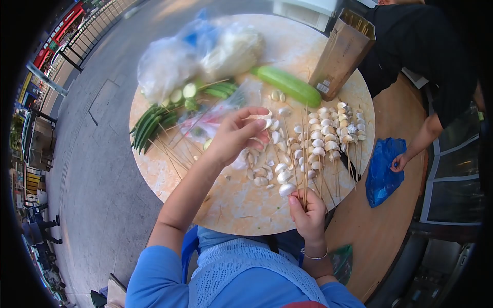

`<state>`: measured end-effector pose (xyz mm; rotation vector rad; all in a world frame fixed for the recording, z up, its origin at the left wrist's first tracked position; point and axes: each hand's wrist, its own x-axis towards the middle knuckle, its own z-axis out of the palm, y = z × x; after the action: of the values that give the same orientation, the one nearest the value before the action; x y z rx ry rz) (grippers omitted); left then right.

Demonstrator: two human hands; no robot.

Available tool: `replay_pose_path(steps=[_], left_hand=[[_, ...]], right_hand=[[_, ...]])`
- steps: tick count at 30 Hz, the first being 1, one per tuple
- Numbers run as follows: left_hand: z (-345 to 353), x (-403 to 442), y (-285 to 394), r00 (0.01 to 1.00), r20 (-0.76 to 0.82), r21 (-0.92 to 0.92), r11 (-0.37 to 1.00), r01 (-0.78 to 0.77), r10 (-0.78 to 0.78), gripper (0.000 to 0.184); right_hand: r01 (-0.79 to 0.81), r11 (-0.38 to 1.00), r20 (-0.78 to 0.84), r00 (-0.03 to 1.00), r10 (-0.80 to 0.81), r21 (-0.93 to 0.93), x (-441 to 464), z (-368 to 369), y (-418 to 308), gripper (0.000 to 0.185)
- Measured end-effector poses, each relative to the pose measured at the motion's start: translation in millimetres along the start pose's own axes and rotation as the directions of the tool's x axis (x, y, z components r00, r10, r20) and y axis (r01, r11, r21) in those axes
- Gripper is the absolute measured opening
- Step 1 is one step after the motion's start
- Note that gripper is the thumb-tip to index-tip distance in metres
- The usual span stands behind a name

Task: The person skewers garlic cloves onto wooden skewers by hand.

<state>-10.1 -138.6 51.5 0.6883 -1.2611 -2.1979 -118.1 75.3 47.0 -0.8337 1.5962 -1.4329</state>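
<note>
My right hand point(309, 214), with a bracelet on the wrist, holds several thin wooden skewers point(305, 172) near the table's front edge. White garlic cloves point(287, 190) are threaded on one of them, the lowest beside my thumb. My left hand point(240, 134) is raised over the loose garlic cloves point(261, 173), its fingers curled in a pinch around a white clove point(266, 115). Finished-looking rows of garlic skewers point(328, 134) lie side by side on the right of the round table point(246, 215).
Green okra skewers point(149, 123), plastic bags of vegetables point(169, 66), a long green gourd point(290, 86) and a tall cardboard box point(341, 56) of skewers stand or lie farther back. At right, a person in black point(421, 51) reaches toward a blue bag point(382, 174).
</note>
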Motion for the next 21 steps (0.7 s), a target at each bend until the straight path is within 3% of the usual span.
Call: replay_pose_path(steps=[5,21], left_hand=[[-2.8,-1.5,-4.6,0.999,-0.043,-0.002,0.999,-0.033,0.033,0.017],[-1.4,-2.4,-10.1,0.987,-0.146,-0.026,0.997,-0.066,0.061,0.019]], right_hand=[[-0.003,1.0,-0.007,1.0,0.003,-0.01,0.2,1.1,1.4,0.012],[-0.023,1.0,-0.024,0.999,0.023,-0.012,0.1,4.1,0.9,0.011]])
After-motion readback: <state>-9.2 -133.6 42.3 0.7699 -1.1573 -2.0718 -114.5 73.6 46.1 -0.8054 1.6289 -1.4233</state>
